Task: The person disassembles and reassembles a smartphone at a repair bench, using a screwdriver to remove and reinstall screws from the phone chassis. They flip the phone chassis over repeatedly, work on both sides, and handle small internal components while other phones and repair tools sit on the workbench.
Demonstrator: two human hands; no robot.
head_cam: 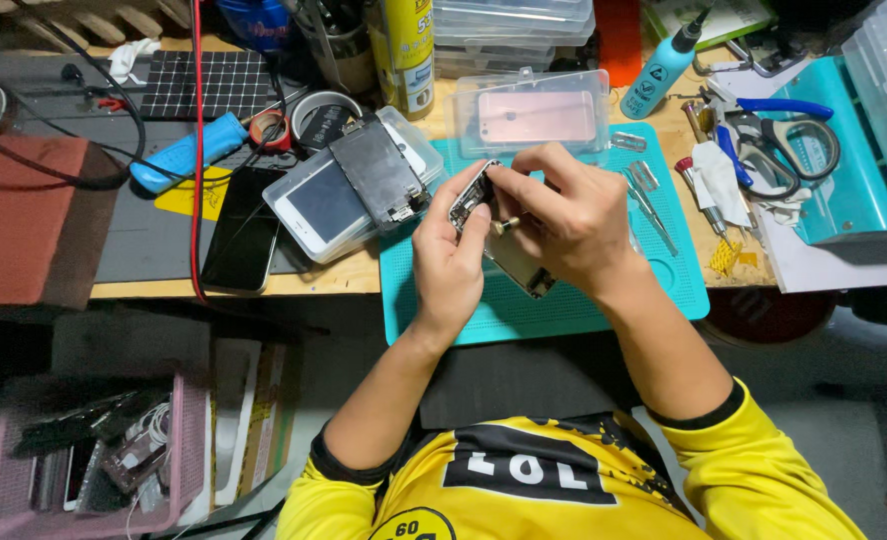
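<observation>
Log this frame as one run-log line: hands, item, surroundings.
left hand: steadies opened phone | right hand: small screwdriver at phone | under: teal mat | beside: clear phone case

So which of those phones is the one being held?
The opened phone gripped between left hand and right hand over the teal mat; the black phone lies untouched on the bench.

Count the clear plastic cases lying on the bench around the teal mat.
2: one clear case behind the teal mat holding a pink phone; one left of it. Others may be hidden.
</observation>
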